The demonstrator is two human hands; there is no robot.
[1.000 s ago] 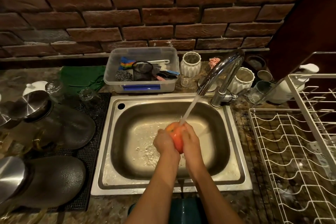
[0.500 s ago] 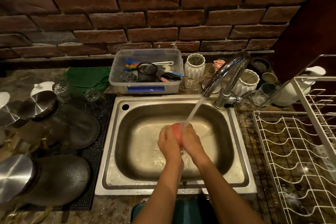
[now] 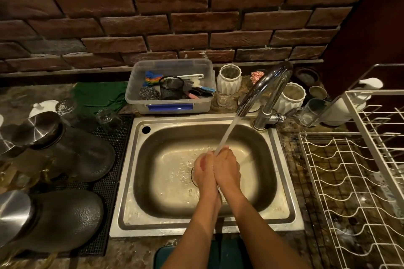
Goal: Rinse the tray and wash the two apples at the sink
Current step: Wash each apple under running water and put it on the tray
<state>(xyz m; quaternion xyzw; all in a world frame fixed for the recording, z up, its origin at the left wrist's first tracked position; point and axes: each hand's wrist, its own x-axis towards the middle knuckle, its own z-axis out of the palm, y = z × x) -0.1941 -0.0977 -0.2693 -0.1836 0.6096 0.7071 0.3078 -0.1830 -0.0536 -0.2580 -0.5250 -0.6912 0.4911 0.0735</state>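
1. Since the earlier frames, both hands have closed further round the apple point(image 3: 203, 162), so only a thin red sliver of it shows between them; a second ago much more of it was in view.
2. Left hand point(image 3: 202, 170) and right hand point(image 3: 227, 169) are pressed together over the middle of the sink point(image 3: 282, 181), fingers curled round the apple, cupping it under the water stream point(image 3: 227, 132) from the faucet point(image 3: 265, 87).
3. Progress, as a judgement: 1 apple is mid-wash. A 2nd apple is not in view, so whether it is already washed cannot be told. No tray is clearly visible either; a dark teal edge point(image 3: 185, 255) at the near counter edge might be one.
4. Counts: 1 apple, 2 hands, 1 sink, 1 faucet.
5. Beside the sink: 1 clear plastic tub point(image 3: 170, 107) of scrubbers at the back counter edge, 2 white ribbed pots point(image 3: 229, 79), 1 white wire dish rack point(image 3: 354, 181) on the right, and 2 large lidded glass jars point(image 3: 72, 153) lying on the left.
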